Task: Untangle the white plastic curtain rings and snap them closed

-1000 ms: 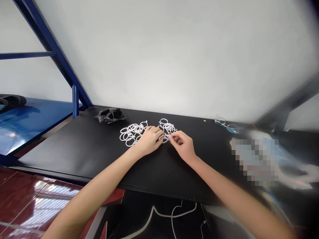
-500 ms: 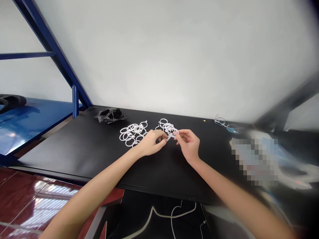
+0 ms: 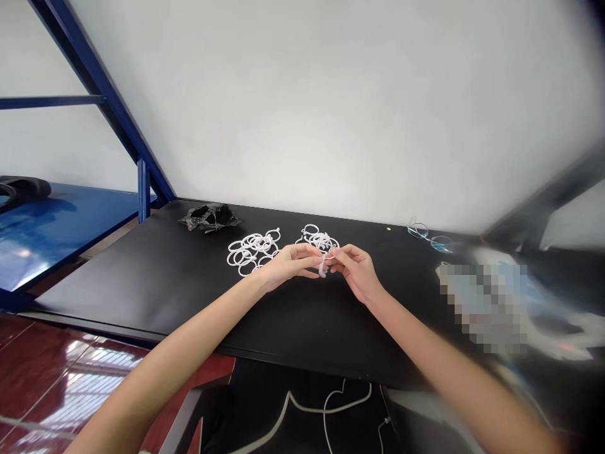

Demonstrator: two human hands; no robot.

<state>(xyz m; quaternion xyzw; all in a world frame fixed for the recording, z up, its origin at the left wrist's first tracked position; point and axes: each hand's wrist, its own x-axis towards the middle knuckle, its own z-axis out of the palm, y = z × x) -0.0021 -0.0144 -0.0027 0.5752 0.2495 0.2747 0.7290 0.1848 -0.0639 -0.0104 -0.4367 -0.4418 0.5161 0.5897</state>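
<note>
Both my hands meet above the black table (image 3: 142, 284), pinching one white plastic ring (image 3: 322, 265) between them. My left hand (image 3: 288, 265) grips its left side with thumb and fingers closed. My right hand (image 3: 354, 268) pinches its right side. Behind my left hand lies a pile of several white rings (image 3: 250, 247). A smaller cluster of white rings (image 3: 319, 238) lies just beyond my fingertips.
A crumpled black plastic bag (image 3: 209, 217) lies at the table's back left. Eyeglasses (image 3: 429, 236) rest at the back right by the white wall. A blurred patch covers things at the right. A blue metal frame (image 3: 142, 186) and blue surface stand to the left. White cables hang under the table.
My hands lifted a white ring off the table and drew it toward me, away from the smaller cluster. My right hand turned palm-inward.
</note>
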